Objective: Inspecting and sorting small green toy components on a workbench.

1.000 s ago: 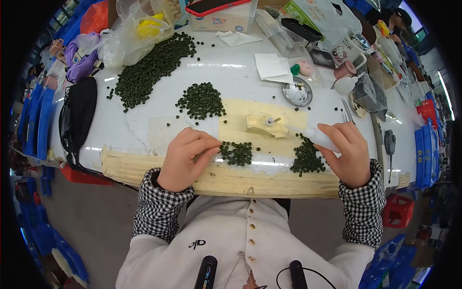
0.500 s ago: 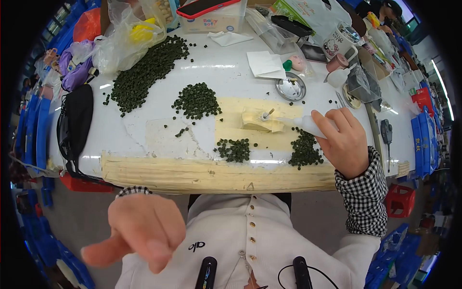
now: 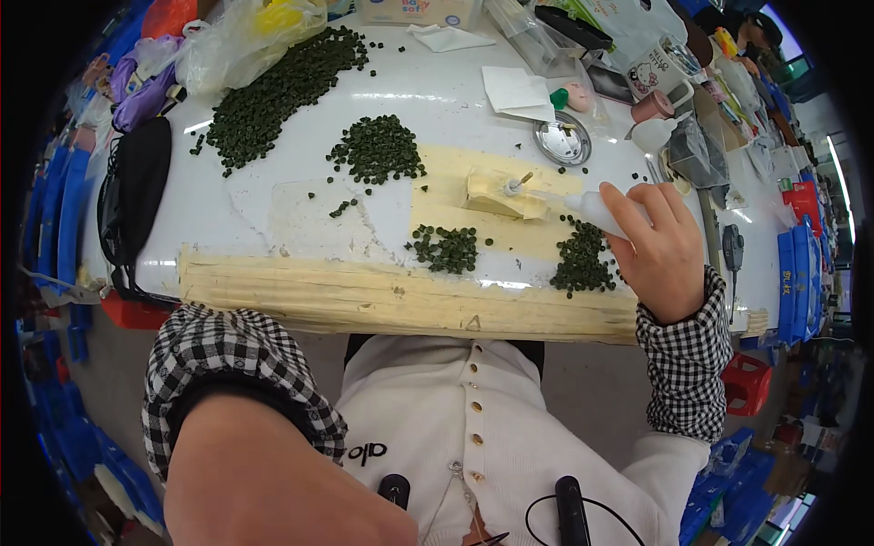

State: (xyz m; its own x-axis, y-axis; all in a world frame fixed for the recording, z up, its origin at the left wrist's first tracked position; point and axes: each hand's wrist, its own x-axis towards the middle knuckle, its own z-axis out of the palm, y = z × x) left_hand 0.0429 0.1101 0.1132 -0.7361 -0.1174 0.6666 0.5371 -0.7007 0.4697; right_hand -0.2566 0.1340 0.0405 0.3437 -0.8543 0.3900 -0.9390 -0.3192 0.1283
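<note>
My right hand [image 3: 669,250] is closed around a translucent white squeeze bottle [image 3: 596,211], tilted nearly flat. The bottle's thin tip points left at a block wrapped in cream tape [image 3: 492,194]. Out of a small pale fitting on that block stands a short metal pin [image 3: 523,179]; I cannot tell if the tip touches it. Small dark green pieces form piles beside the block, one [image 3: 444,248] in front and another [image 3: 583,259] under the bottle. Close to the camera, my left hand [image 3: 273,482] is raised at the lower left, its fingers hidden beyond the lower edge.
Two larger piles of green pieces [image 3: 376,150] [image 3: 282,96] lie at the middle left and far left. A black face mask [image 3: 137,196] rests at the left edge. Behind the block sit a round metal lid [image 3: 562,141], folded white paper [image 3: 516,91] and a mug [image 3: 657,68].
My left hand has come up toward the camera, so its fingers have left the picture. The view has shifted slightly. My right hand keeps the bottle at the block.
</note>
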